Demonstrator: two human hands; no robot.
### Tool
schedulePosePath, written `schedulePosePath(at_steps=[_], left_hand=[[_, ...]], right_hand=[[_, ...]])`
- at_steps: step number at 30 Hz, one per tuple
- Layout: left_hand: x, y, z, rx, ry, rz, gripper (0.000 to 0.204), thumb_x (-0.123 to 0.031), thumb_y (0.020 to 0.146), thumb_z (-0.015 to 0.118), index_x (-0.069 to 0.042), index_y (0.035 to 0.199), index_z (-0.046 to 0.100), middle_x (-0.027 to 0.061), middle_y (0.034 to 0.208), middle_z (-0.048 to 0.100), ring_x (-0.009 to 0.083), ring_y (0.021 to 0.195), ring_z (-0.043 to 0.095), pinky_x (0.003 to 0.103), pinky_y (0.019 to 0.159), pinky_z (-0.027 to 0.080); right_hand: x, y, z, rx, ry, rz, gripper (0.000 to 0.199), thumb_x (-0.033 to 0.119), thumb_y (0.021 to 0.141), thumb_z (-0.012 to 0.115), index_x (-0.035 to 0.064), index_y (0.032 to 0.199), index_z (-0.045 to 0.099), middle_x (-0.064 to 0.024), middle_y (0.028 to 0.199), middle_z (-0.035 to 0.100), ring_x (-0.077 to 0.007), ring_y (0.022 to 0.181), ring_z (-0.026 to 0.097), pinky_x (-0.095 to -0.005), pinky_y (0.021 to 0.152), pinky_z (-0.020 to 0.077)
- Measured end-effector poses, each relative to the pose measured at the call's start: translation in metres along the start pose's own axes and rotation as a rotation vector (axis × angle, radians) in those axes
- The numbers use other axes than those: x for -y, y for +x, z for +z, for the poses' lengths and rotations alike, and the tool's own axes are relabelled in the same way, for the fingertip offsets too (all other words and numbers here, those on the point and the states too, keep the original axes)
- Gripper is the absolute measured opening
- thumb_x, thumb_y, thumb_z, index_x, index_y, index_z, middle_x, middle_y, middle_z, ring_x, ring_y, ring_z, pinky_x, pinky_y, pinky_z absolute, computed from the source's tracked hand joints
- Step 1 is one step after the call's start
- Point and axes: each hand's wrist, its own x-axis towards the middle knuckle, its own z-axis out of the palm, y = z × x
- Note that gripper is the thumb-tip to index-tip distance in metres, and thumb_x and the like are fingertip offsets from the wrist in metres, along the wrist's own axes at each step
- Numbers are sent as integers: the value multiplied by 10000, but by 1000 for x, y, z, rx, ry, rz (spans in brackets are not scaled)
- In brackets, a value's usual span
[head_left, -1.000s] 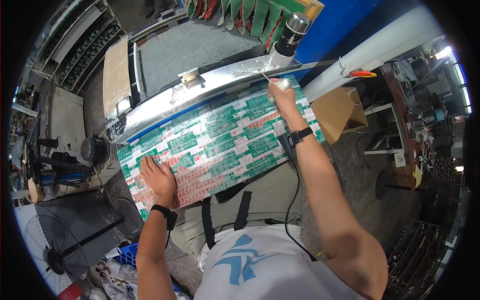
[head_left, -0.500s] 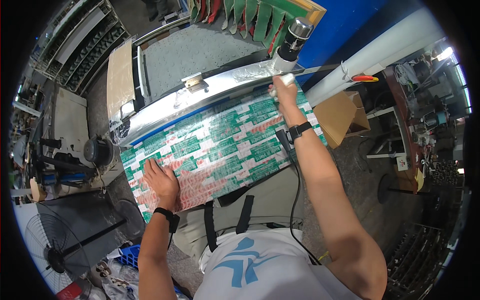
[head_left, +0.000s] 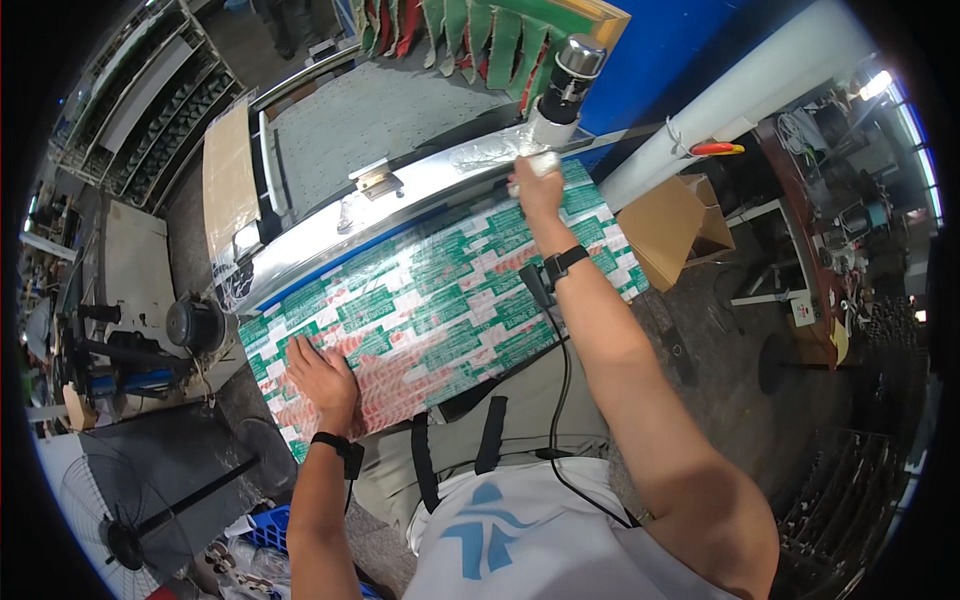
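At the far right corner of the printed sheet (head_left: 440, 300), the right hand (head_left: 533, 190) now sits against the shiny metal rail (head_left: 400, 205), just below the base of the upright cylindrical unit (head_left: 565, 80). Half a second ago it lay slightly nearer on the sheet; it has moved farther up and closed round a small pale object (head_left: 540, 165). What that object is cannot be determined; it may be a wad of film or a tab. The fingers are curled on it, so the grip on that side is closed.

The left hand (head_left: 322, 375) remains flat, palm down and fingers spread, on the near left part of the sheet. It has drifted a little to the right over the last second. It holds nothing and merely presses.

The sheet itself, green, white and red under glossy film, lies across the desk (head_left: 480, 395) between the rail and the person's body, in the same position as before. In this inspector's judgement, the left hand pins the sheet while the right works at the far edge.

The desk is almost wholly covered; only a dark near edge shows. The right fingertips are hidden behind the pale object. The cardboard box (head_left: 670, 225) to the right appears open, its contents unseen. Fisheye bending distorts the rail's line.
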Motion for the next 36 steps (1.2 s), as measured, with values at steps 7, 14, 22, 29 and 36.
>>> schedulePosePath(at_steps=[7,14,22,29,36], left_hand=[[-6,0,-3,-15,-6,10,657,-274,1061,562,39,1623,429,285,1701,396,478,1595,337,656,1314,210],[1,0,2,-17,4,10,662,-289,1072,555,40,1631,425,280,1705,393,477,1599,331,664,1312,203],[0,-1,0,-28,10,26,643,-284,1089,540,44,1631,428,279,1709,385,481,1590,337,663,1311,205],[0,2,5,-30,6,39,639,-282,1092,538,47,1630,432,278,1707,389,480,1591,332,664,1300,221],[-2,2,4,-39,10,62,636,-263,1082,547,64,1617,438,291,1693,411,482,1580,351,640,1301,236]], right_hand=[[-2,-24,-17,223,9,104,332,196,1004,823,-13,1194,649,-107,979,729,-198,776,754,-348,640,628],[-7,-33,-66,160,31,197,298,194,1003,830,-2,1165,675,-83,941,726,-179,741,728,-337,626,599],[29,16,-148,256,-545,196,300,206,902,862,11,1069,706,-65,864,735,-171,738,699,-346,676,556],[37,7,-153,749,-865,224,609,528,967,806,-34,1194,753,-216,1148,783,-283,1062,750,-401,934,582],[31,52,-133,343,-1003,-221,311,294,1082,616,79,1090,840,-199,919,796,-372,942,780,-460,865,585]])
